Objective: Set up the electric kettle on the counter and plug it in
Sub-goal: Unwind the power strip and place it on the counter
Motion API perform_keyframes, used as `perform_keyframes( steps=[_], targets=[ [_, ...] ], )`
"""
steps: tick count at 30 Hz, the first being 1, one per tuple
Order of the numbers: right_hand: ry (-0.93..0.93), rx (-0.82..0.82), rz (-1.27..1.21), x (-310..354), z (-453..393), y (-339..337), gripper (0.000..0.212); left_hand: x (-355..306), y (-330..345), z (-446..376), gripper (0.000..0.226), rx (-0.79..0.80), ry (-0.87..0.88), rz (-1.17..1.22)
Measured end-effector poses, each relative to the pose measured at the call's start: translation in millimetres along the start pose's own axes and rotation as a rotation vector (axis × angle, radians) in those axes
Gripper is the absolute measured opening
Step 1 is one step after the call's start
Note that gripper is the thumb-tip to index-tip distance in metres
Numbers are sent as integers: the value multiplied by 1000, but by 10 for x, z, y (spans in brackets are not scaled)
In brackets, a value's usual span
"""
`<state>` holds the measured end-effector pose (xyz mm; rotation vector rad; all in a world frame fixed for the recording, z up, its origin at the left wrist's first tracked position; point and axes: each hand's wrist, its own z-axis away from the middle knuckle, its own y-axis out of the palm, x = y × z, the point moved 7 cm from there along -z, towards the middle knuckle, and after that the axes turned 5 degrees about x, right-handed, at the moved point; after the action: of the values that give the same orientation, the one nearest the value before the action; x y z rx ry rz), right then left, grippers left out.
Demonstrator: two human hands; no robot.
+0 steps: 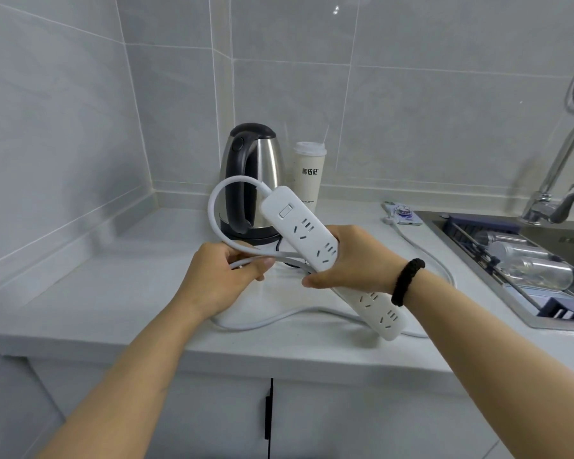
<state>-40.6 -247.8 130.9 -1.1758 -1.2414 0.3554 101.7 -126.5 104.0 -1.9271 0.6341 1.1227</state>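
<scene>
A steel electric kettle point(262, 167) with a black handle and lid stands on its base at the back of the white counter point(113, 293). My right hand point(355, 260) grips a white power strip point(299, 223) around its middle, held tilted above the counter in front of the kettle. Its thick white cable point(212, 210) loops up past the kettle handle and down into my left hand point(226, 276), which holds it. Where the kettle's own black cord point(279, 245) leaves the base, it runs under the strip and out of sight.
A white takeaway cup point(309, 173) stands right of the kettle. A phone point(401, 215) lies near the sink. The steel sink point(524, 260) at right holds a dish rack with glass bottles, under a tap point(557, 180). White cable trails across the counter front. Tiled walls meet behind.
</scene>
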Motion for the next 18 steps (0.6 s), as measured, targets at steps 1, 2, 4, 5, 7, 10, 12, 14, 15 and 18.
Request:
perform_keyframes(
  steps=[1,2,4,5,7,10,12,14,15,18],
  targets=[
    [2,-5,13,3,-11,5,33,12,-4,2,2,-5,-1,3],
    [6,-7,29,5,-21,11,33,24,-7,4,3,-9,-4,11],
    [11,13,29,0,-45,49,33,53,-4,8,4,-12,-16,27],
    [14,28,17,-6,-57,70,33,64,1,10,5,-12,-21,28],
    [18,36,7,-15,-84,95,31,86,-1,14,6,-14,-29,29],
    [4,-32,59,-12,-108,49,36,143,-31,2,10,-11,-44,6],
    [4,-80,60,-22,-109,-17,39,232,-54,-11,8,39,-92,-95],
    [8,-114,80,-32,-93,-113,40,355,-78,-2,10,107,-152,-187],
    [7,-119,119,-29,-80,-164,39,423,-102,3,11,130,-176,-248],
    [2,-83,256,-9,-52,-245,30,553,-144,28,27,211,-254,-404]
  ],
)
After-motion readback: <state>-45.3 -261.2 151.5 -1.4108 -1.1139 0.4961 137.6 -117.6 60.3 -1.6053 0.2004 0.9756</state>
